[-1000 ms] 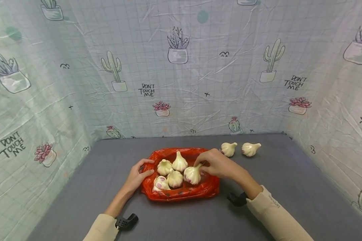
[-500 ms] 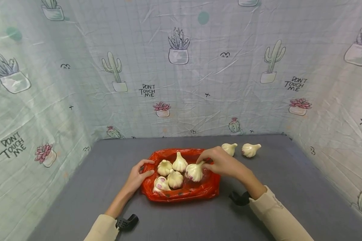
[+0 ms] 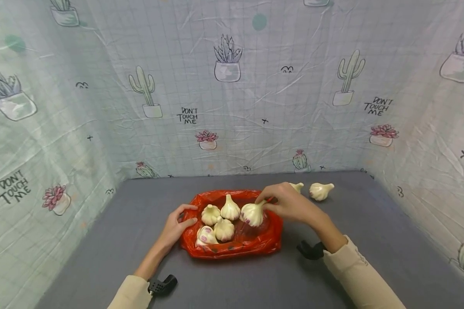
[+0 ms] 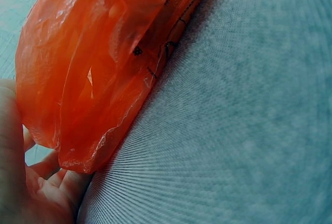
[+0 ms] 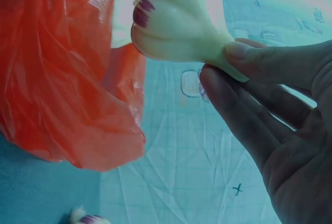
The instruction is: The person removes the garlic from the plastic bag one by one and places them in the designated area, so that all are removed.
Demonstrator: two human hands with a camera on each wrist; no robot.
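A red plastic bag (image 3: pixel 270 248), its mouth spread wide, lies on the grey table with several garlic bulbs (image 3: pixel 224 229) inside. My right hand (image 3: pixel 291 205) pinches another garlic bulb (image 3: pixel 252 215) by its stem, above the right part of the bag. In the right wrist view the thumb and fingertips hold that stem, and the purple-marked bulb end points away from the hand. My left hand (image 3: pixel 173 225) rests against the bag's left end, thumb and fingers spread along the rim. In the left wrist view the red plastic (image 4: pixel 93 79) hides part of the fingers.
Two garlic bulbs lie on the table behind and right of the bag: one garlic bulb (image 3: pixel 321 191) in full view, one partly hidden by my right hand. A cactus-print curtain (image 3: pixel 232 107) encloses the back and sides of the table (image 3: pixel 247 283).
My right hand has lifted the garlic bulb by its stem and moved it up and slightly right. It now covers much of one bulb behind. My left hand stays on the bag.
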